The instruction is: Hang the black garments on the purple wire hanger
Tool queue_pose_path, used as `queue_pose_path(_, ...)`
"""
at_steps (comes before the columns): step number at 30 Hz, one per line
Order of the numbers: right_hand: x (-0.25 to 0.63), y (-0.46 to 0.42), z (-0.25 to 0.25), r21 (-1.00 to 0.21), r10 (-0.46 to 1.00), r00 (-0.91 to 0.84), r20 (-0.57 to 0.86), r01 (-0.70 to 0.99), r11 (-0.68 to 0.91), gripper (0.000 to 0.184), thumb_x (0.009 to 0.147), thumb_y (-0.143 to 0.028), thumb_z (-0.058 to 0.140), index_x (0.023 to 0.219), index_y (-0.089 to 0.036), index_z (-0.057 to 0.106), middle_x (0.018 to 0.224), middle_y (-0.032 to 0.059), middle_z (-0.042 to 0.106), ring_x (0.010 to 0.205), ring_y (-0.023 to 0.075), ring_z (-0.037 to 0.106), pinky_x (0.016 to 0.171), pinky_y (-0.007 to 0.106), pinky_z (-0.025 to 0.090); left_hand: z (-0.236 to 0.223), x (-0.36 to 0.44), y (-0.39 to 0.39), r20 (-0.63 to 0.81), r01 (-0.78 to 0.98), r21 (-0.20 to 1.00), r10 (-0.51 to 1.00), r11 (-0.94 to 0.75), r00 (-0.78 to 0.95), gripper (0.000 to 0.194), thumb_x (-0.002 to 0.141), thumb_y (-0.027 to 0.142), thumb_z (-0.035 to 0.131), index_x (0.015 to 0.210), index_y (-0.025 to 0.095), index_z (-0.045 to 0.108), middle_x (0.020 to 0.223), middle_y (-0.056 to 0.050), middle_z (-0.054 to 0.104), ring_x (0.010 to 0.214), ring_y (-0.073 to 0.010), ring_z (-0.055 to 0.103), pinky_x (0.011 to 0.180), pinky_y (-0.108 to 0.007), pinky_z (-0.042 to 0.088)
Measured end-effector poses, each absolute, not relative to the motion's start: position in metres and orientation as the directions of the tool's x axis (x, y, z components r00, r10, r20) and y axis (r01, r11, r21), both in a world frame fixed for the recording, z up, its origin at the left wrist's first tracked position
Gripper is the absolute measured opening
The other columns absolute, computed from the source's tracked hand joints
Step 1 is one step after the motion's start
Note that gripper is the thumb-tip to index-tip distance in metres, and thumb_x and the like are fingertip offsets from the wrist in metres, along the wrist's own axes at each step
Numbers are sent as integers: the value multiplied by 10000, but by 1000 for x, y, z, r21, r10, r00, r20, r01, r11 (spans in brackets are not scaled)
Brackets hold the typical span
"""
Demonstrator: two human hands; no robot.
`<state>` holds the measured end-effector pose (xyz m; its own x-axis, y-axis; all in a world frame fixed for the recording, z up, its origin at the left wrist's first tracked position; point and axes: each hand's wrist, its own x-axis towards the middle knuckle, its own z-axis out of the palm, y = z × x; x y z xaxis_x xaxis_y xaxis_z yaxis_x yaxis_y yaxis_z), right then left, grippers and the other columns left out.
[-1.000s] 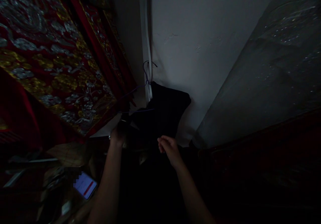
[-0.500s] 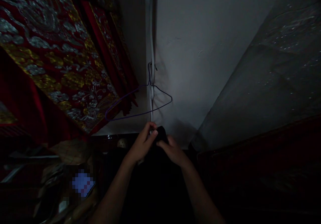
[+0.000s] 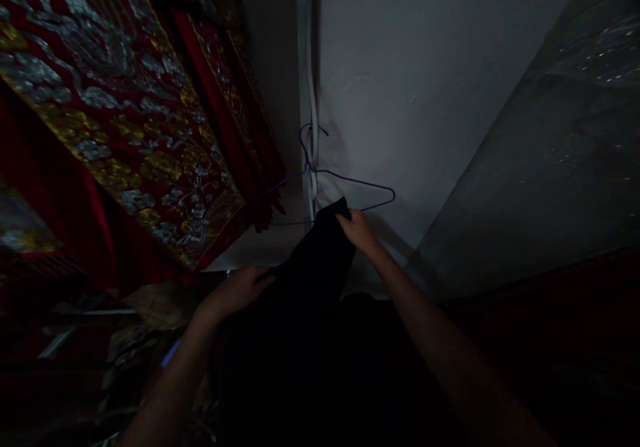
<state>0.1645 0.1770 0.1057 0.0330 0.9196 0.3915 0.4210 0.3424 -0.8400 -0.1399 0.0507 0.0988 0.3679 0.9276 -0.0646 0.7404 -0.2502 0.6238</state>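
Observation:
A black garment [image 3: 320, 253] is stretched between my two hands in dim light; its exact kind does not show. My right hand [image 3: 360, 229] pinches its raised upper corner, thumb on the near side, just in front of the wire hanger. Lower down, at the garment's left edge, my left hand [image 3: 246, 287] is closed on the cloth, its fingertips partly lost in the dark. Behind the cloth, a thin purple wire clothes hanger [image 3: 357, 181] hangs by its hook from a white cable [image 3: 311, 87] along the wall. The garment covers part of the hanger's lower bar.
Red cloth embroidered in gold and silver [image 3: 160, 120] hangs at the left, close to the hanger's left end. A grey-white wall [image 3: 400, 93] stands ahead, with a sheet of shiny clear plastic [image 3: 560, 160] at the right. Dark clutter fills the lower left.
My hands have moved apart: the right one up and to the right, raising a corner of the garment; the left one down and to the left. The hanger has turned, its right end now further right.

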Motion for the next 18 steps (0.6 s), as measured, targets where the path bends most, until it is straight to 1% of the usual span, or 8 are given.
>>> queue_pose_path(2,175,172,109,-816,906,66,418,466,343,316,705,-451,610,528,-194,559,513,9,536,569,194,562,513,270,364,106,-160,65,-72,802,564,956,-195,284,345,930,448,464,928,240,739,949,-67,771,895,-273,710,825,-353,515)
queue_pose_path(3,181,168,112,-798,897,78,436,495,344,335,687,-460,621,497,-202,524,490,-1,497,542,178,533,497,263,327,109,-168,71,-16,815,548,971,-191,238,343,927,435,450,913,238,730,940,-75,766,898,-275,706,827,-353,507)
queue_pose_path(5,188,160,122,-766,882,87,464,539,350,357,673,-469,614,467,-210,481,473,-10,452,504,150,479,475,257,272,116,-176,83,182,817,534,973,-220,142,342,932,418,416,914,226,698,937,-90,748,904,-272,688,846,-357,490)
queue_pose_path(7,191,153,130,-764,884,79,462,541,351,354,669,-467,600,461,-212,467,475,-12,443,487,132,441,465,255,253,123,-172,93,375,798,541,926,-265,53,319,942,395,388,920,214,650,893,-81,713,859,-250,658,840,-352,479)
queue_pose_path(9,190,147,134,-782,896,71,439,521,342,345,664,-463,596,465,-213,468,478,-14,442,482,125,424,460,253,255,129,-160,102,500,756,573,866,-316,-17,267,939,339,375,925,207,607,849,-57,670,820,-223,624,823,-336,473)
queue_pose_path(12,183,137,130,-815,914,51,403,474,333,329,673,-467,596,493,-211,496,494,-7,476,495,136,449,462,255,289,139,-136,114,604,672,619,793,-406,-78,221,912,259,379,933,201,591,862,-47,651,839,-206,607,833,-326,470)
queue_pose_path(15,174,127,122,-850,926,-2,377,396,347,338,726,-503,587,581,-197,574,567,20,577,548,170,528,502,271,385,152,-115,123,645,611,642,757,-463,-104,240,911,231,392,1006,193,609,936,-63,689,895,-210,629,865,-335,479)
queue_pose_path(18,177,126,119,-831,899,-29,438,367,417,309,788,-481,577,773,-186,668,743,65,699,707,227,636,665,329,507,167,-103,127,643,622,604,765,-498,-12,289,910,223,419,1093,189,640,1003,-67,724,945,-223,662,901,-344,490)
